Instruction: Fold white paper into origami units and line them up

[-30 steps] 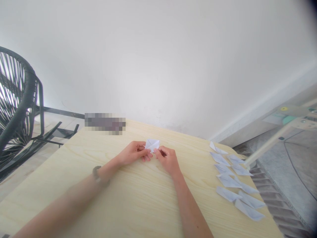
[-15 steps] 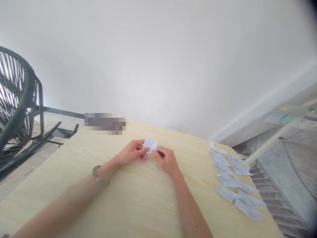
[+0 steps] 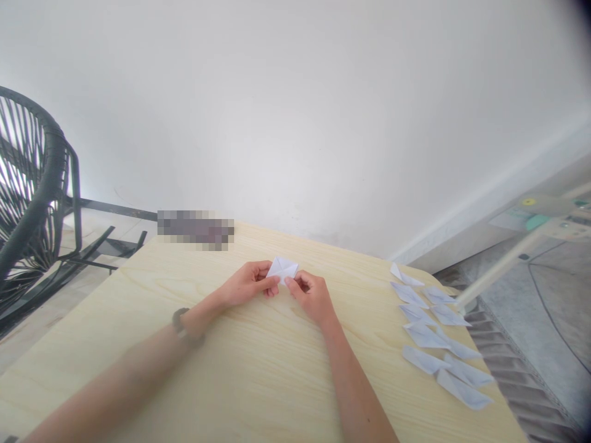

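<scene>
A small piece of folded white paper (image 3: 283, 268), with crease lines crossing its face, is held up between my two hands above the table. My left hand (image 3: 252, 282) pinches its lower left side, thumb in front and fingers behind. At the lower right corner, my right hand (image 3: 311, 294) grips the paper between thumb and forefinger. The fingers behind the sheet are partly hidden. Off to the right lie several folded white paper pieces (image 3: 422, 336) with pointed ends, set out in two rough columns.
The pale wood table (image 3: 258, 375) meets a white wall (image 3: 295, 123) at the back. A black woven chair (image 3: 50, 178) stands at the left. A blurred-out dark patch (image 3: 196, 230) covers the table's far left corner. Beyond the right edge is a pale metal pole (image 3: 503, 264).
The folded paper has shifted slightly right and tilted a little in my fingers. Both hands keep their pinch, and the pieces on the right have not moved.
</scene>
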Motion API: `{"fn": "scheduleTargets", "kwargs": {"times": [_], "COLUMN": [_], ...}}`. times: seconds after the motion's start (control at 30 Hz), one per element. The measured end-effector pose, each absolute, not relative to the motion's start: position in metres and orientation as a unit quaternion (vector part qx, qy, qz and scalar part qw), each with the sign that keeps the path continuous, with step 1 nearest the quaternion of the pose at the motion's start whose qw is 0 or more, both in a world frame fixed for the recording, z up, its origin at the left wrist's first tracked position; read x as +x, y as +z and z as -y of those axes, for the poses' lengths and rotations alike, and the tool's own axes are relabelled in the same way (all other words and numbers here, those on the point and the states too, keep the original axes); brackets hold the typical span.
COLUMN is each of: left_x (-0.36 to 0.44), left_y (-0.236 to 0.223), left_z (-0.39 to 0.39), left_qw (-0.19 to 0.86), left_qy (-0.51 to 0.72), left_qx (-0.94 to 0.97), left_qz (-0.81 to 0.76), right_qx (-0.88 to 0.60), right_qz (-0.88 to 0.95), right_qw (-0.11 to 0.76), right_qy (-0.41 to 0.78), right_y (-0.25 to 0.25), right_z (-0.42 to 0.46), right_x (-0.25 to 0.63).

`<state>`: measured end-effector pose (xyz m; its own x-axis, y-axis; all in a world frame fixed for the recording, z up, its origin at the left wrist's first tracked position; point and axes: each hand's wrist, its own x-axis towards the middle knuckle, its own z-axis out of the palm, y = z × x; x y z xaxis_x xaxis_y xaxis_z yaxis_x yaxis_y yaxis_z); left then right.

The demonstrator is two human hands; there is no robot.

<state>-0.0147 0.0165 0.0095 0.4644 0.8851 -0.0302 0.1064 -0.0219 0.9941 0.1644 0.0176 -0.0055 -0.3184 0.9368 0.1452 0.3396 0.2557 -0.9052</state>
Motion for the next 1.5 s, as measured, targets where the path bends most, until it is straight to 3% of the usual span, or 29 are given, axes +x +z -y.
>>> {"fn": "scheduleTargets", "kwargs": {"times": [0.87,1.23,1.5], "left_x": [-0.0185,-0.0119,-0.0158], "left_y": [0.0092,0.0104,0.0063], "left_z": [-0.0151,-0.0138,-0.0170], "left_qw": [0.515,0.531,0.546], "left_qy": [0.279,0.329,0.317], "left_qx": [0.691,0.650,0.640], "left_qz": [-0.423,-0.433,-0.437], "right_qx": [-0.442,-0.458,-0.463], "right_qz": [0.726,0.700,0.733], "right_qw": [0.352,0.371,0.356], "right_qy": [0.392,0.404,0.348], "right_y": [-0.0025,-0.0014,-0.0037], "right_z": [-0.0163,-0.0173,-0.0174], "right_x": [0.1669,0.1671,0.1660]}}
